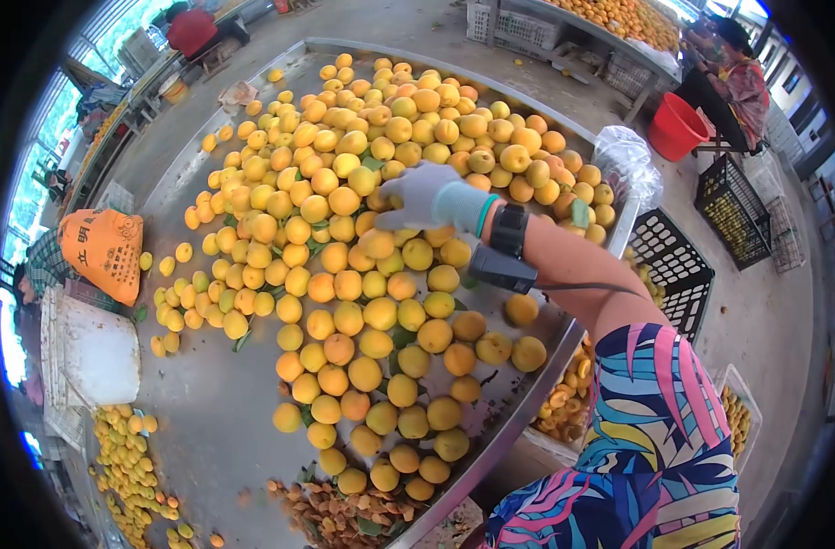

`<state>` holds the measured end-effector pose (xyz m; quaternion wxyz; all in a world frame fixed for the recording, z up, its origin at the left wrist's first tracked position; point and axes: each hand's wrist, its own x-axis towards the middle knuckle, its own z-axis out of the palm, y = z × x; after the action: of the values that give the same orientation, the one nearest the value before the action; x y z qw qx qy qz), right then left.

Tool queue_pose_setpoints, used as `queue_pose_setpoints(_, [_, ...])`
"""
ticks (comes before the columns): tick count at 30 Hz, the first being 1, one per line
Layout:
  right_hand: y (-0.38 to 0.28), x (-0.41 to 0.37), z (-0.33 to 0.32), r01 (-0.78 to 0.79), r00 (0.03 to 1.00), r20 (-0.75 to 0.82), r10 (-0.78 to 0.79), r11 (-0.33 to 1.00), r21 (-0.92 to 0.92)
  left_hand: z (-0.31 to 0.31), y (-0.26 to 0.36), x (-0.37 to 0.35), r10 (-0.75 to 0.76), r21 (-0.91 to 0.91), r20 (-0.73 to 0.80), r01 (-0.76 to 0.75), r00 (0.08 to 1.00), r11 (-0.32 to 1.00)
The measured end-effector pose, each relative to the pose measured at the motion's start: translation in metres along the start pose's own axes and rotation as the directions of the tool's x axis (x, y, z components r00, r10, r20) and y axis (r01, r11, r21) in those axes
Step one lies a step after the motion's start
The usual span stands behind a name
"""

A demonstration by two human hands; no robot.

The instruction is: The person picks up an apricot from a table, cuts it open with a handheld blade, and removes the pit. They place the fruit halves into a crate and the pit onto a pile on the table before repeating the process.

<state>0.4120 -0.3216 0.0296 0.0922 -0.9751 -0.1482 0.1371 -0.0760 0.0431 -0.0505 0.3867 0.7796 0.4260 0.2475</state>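
Observation:
My right hand (426,197), in a grey glove with a teal cuff, reaches over a broad heap of yellow-orange apricots (381,314). Its fingers are apart and rest at the fruit, though the palm side is hidden. A teal band and a black strap with a small dark device (502,267) circle the wrist. The heap lies on a metal table (198,403) with a raised rim. Green leaves are scattered among the fruit. A pile of brown apricot stones (344,512) sits at the near corner. My left hand is out of view.
Crates of fruit, including a black crate (678,274) and one of apricot halves (564,403), stand beyond the right rim. At left are a white bucket (97,352), an orange bag (103,252) and more apricots (124,467). Other people sit farther off, near a red bucket (678,126).

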Motion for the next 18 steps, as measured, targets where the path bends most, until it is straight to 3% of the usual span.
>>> queue_pose_setpoints(2, [-0.011, -0.020, 0.006, 0.035, 0.999, -0.012, -0.036, 0.999, -0.025, -0.001, 0.000, 0.001, -0.004, 0.037, 0.041, 0.002, 0.999, 0.999])
queue_pose_setpoints(4, [-0.023, -0.040, 0.010, 0.055, 0.993, 0.099, -0.069, 0.989, 0.136, -0.002, 0.000, 0.002, -0.010, 0.073, 0.076, 0.004, 0.997, 0.997])
queue_pose_setpoints(5, [-0.025, -0.049, 0.005, 0.058, 0.993, 0.096, -0.071, 0.990, 0.128, -0.002, -0.001, 0.003, -0.014, 0.088, 0.091, 0.006, 0.996, 0.996])
queue_pose_setpoints(7, [-0.026, -0.069, -0.008, 0.095, 0.949, 0.270, -0.161, 0.966, 0.242, -0.004, -0.002, 0.004, -0.024, 0.127, 0.123, 0.009, 0.992, 0.992])
queue_pose_setpoints(9, [-0.020, -0.062, -0.019, 0.150, 0.939, 0.250, -0.235, 0.936, 0.319, -0.005, -0.003, 0.005, -0.038, 0.164, 0.148, 0.014, 0.988, 0.986])
queue_pose_setpoints(11, [-0.023, -0.049, -0.035, 0.068, 0.936, 0.234, -0.263, 0.789, 0.611, -0.007, -0.004, 0.007, -0.054, 0.201, 0.160, 0.021, 0.986, 0.979])
queue_pose_setpoints(12, [-0.033, -0.046, -0.039, 0.130, 0.980, 0.043, -0.194, 0.789, 0.600, -0.008, -0.004, 0.007, -0.060, 0.222, 0.166, 0.022, 0.984, 0.975])
queue_pose_setpoints(13, [-0.031, -0.014, -0.026, 0.190, 0.978, -0.054, -0.202, 0.755, 0.628, -0.009, -0.004, 0.007, -0.066, 0.244, 0.167, 0.024, 0.984, 0.969])
queue_pose_setpoints(15, [-0.033, 0.034, -0.013, 0.348, 0.926, -0.287, -0.247, 0.854, 0.387, -0.012, -0.004, 0.008, -0.083, 0.292, 0.160, 0.033, 0.984, 0.956])
queue_pose_setpoints(17, [-0.042, 0.063, -0.009, 0.342, 0.915, -0.325, -0.240, 0.888, 0.308, -0.013, -0.002, 0.007, -0.104, 0.320, 0.129, 0.058, 0.986, 0.946])
queue_pose_setpoints(18, [-0.048, 0.072, -0.008, 0.307, 0.907, -0.363, -0.212, 0.924, 0.228, -0.009, 0.001, 0.004, 0.067, 0.332, 0.097, -0.095, 0.993, 0.938])
